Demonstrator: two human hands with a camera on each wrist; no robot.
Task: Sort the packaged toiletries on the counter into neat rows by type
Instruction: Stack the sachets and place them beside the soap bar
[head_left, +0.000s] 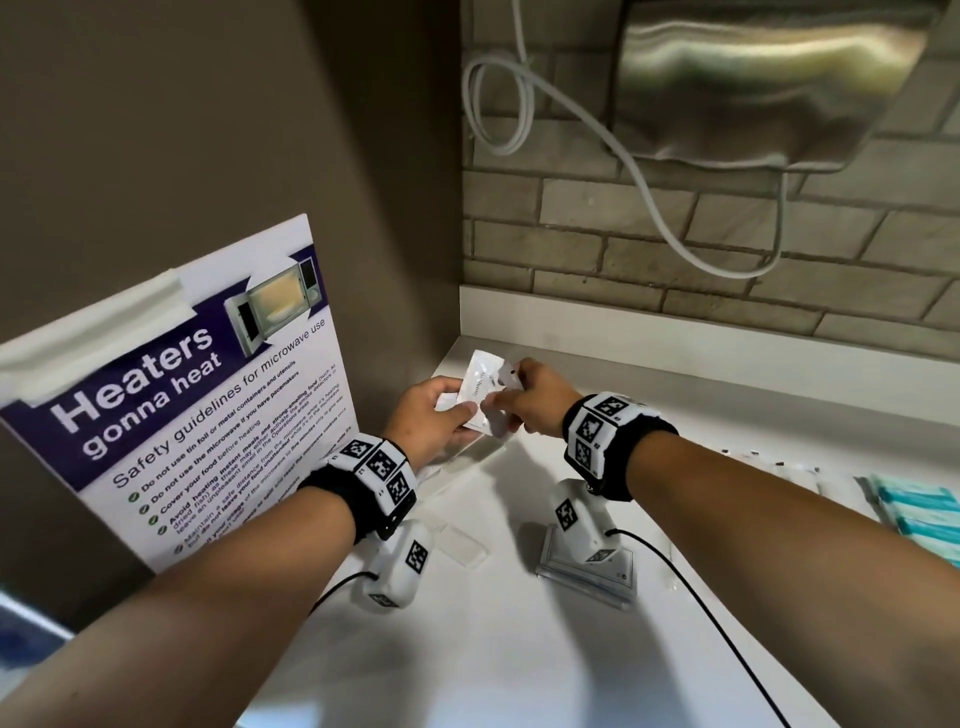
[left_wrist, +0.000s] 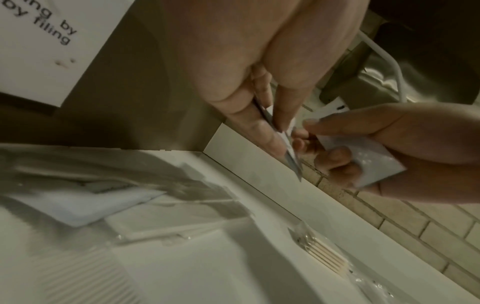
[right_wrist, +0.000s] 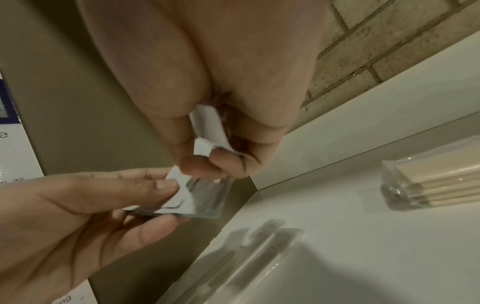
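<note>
Right hand (right_wrist: 207, 115) pinches white sachet (right_wrist: 207, 131) — left hand (right_wrist: 78, 216) beside.

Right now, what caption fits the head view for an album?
Both hands, left hand and right hand, hold white sachets above a white counter beside a microwave safety poster.

Near table (head_left: 519, 649): open white surface seen below both forearms, room for passage.
Left side: blocked by microwave poster (head_left: 171, 395) on brown wall.
Back: closed by brick wall (head_left: 649, 244); looped white cable (head_left: 649, 171) hung in front.
Corner: packets (left_wrist: 85, 203) and comb (head_left: 462, 540) lain under hands.
Right edge: teal packs (head_left: 919, 514) placed.
</note>
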